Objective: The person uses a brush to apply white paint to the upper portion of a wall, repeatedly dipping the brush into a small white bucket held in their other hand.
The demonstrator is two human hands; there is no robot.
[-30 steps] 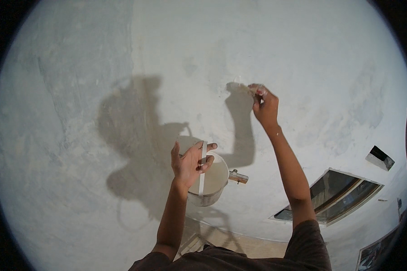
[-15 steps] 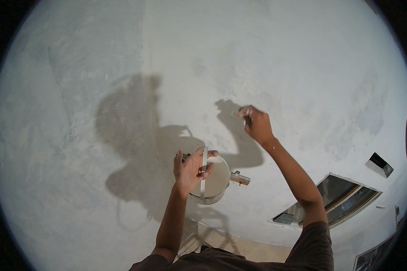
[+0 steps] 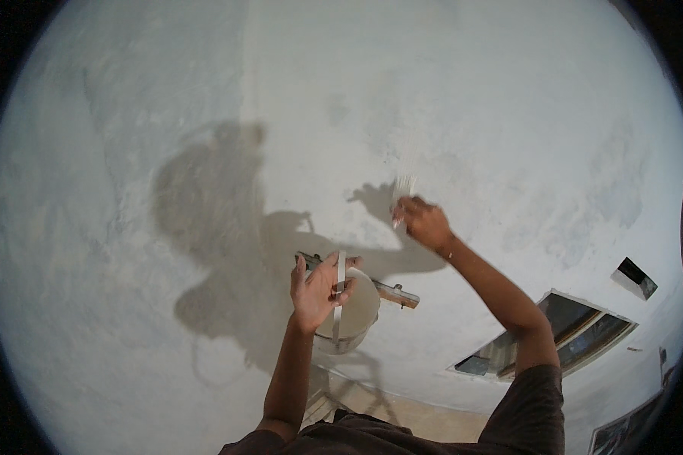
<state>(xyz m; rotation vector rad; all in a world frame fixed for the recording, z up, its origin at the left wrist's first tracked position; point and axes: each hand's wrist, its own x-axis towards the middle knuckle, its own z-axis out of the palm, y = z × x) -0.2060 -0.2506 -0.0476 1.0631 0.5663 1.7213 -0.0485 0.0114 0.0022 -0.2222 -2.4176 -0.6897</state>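
My left hand (image 3: pixel 320 294) has its fingers curled about the pale strap handle of a bucket (image 3: pixel 366 307). Whitish liquid, perhaps paint, lies inside the bucket. To the right and higher up, my right hand (image 3: pixel 425 221) grips a small paintbrush (image 3: pixel 404 185) whose pale bristles point up against the wall (image 3: pixel 478 114). Its handle is mostly hidden by my fingers. Patchy whitish and grey coating covers the wall in front of me.
A wooden bar (image 3: pixel 399 296) runs behind the bucket, one end jutting out to its right. Lower right are a framed window opening (image 3: pixel 569 326) and a small dark recess (image 3: pixel 636 279). Tan floor (image 3: pixel 432 409) shows far below. My shadow (image 3: pixel 212 205) falls on the wall at left.
My right hand has moved down a little, and the brush bristles now show above it. The bucket has shifted slightly down and left, baring more of the wooden bar.
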